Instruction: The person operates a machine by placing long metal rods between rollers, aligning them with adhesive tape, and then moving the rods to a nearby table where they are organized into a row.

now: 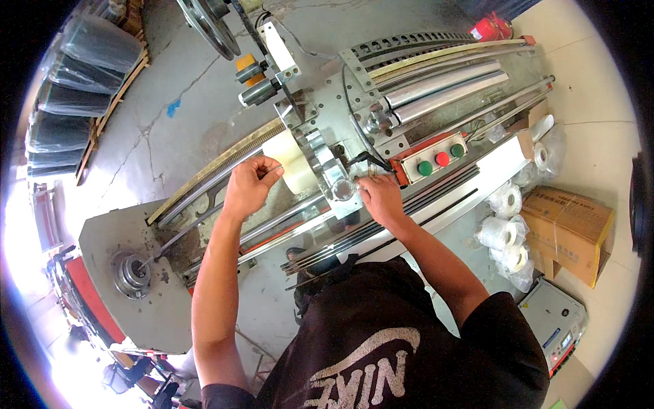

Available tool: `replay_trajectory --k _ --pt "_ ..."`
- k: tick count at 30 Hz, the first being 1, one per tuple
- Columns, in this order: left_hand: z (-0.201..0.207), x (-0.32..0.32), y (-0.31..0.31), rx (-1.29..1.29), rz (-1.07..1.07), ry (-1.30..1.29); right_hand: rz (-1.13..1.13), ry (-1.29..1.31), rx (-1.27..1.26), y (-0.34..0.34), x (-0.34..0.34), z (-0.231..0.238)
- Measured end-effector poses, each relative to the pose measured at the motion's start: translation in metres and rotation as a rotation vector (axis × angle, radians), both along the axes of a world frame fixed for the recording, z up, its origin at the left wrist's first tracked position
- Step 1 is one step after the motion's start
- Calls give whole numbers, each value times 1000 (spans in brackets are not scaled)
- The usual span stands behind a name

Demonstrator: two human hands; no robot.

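Note:
My left hand (249,187) is pinched at the left edge of a cream-coloured roll (289,162). What its fingertips hold, if anything, is too small to make out. The roll sits on the machine's long shaft, against a ribbed metal carriage (325,163). At the carriage's near right side my right hand (380,198) has curled fingers close to a round metal end piece (343,189). Those fingertips are partly hidden, so their grip is unclear. Just above that hand is a black lever handle (370,160).
Right of the carriage, a control box (433,161) has green and red buttons. Long dark rods (409,208) lie along the near side. Wrapped white rolls (501,232) and a cardboard box (565,228) stand on the floor at right. A machine housing (136,279) stands at left.

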State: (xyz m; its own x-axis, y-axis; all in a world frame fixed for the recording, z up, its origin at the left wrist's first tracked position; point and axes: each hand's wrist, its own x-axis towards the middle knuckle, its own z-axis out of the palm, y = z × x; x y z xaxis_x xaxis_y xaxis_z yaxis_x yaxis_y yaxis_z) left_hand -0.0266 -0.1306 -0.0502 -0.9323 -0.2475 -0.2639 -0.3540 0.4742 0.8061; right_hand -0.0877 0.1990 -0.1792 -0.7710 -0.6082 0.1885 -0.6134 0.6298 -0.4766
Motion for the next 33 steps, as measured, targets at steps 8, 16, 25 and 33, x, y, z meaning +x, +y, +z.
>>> replay_trajectory --k 8,16,25,33 --pt "7 12 1 21 -48 0 120 25 156 -11 13 13" --pt "19 9 8 -76 -165 5 381 -1166 -386 -106 73 53" --pt "10 111 -72 -415 -131 46 -158 -1665 -1115 -237 93 62" --pt "-11 287 -261 -926 83 -577 -321 -1220 -1253 -211 38 114"
